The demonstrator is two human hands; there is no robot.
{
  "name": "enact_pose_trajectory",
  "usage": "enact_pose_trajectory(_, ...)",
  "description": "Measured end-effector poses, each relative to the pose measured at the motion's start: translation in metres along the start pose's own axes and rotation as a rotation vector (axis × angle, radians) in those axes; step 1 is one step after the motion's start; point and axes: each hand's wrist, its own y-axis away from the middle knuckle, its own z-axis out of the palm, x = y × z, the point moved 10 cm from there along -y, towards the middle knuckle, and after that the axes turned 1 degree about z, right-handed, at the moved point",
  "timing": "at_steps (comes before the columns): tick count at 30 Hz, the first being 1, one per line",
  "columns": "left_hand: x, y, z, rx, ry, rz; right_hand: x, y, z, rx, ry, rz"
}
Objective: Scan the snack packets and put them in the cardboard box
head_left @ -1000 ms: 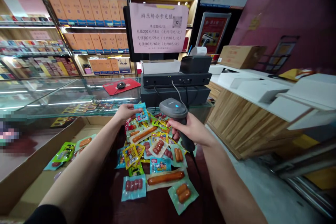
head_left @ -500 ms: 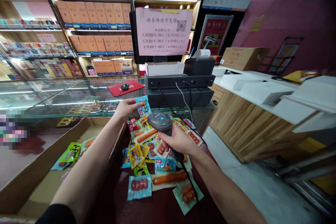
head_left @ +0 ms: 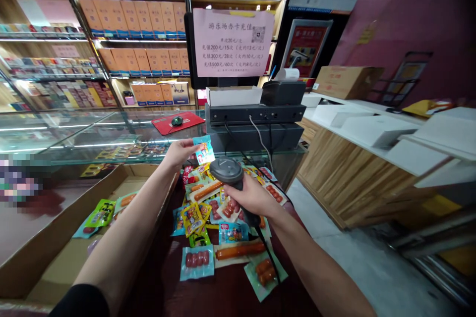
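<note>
Between the fingers of my left hand point(head_left: 179, 153) is a small blue snack packet point(head_left: 204, 150), its face brightly lit. My right hand point(head_left: 255, 193) is wrapped round the handle of a dark barcode scanner point(head_left: 226, 170), whose head is just right of and below the packet, apart from it. Under the scanner a pile of packaged sausage snacks covers the dark red surface, among them a yellow packet point(head_left: 192, 218), a long sausage pack point(head_left: 240, 251), a blue pack of small sausages point(head_left: 197, 260) and a greenish pack point(head_left: 265, 275).
On the left, an open cardboard box point(head_left: 55, 270) holds a green packet point(head_left: 101, 213) and several others. A glass counter point(head_left: 92, 133) bears a red mat point(head_left: 177, 123) with a mouse. Behind the pile stand a cash drawer point(head_left: 256, 136) and a monitor with a paper sign point(head_left: 233, 42).
The packet in my left hand has become brighter, as if lit, and the blue light on top of the scanner is gone. Both hands are nearly where they were.
</note>
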Motion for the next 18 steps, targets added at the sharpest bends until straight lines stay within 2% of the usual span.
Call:
enact_pose_trajectory(6,0.0,0.0,0.004,-0.033,0.016,-0.009,0.008,-0.001,0.0,-0.013,-0.078,0.017)
enact_pose_trajectory(11,0.022,0.001,-0.003,-0.017,-0.063,0.001,0.017,0.001,-0.003,0.01,-0.146,0.086)
enact_pose_trajectory(14,0.041,0.012,-0.028,0.0,-0.147,0.027,0.008,0.01,-0.005,0.023,-0.146,0.084)
enact_pose_trajectory(16,0.05,0.027,-0.056,0.017,-0.206,0.019,-0.003,0.02,-0.007,0.053,-0.126,0.078)
enact_pose_trajectory(18,0.056,0.046,-0.093,0.04,-0.271,-0.001,-0.013,0.033,-0.01,0.105,-0.111,0.08)
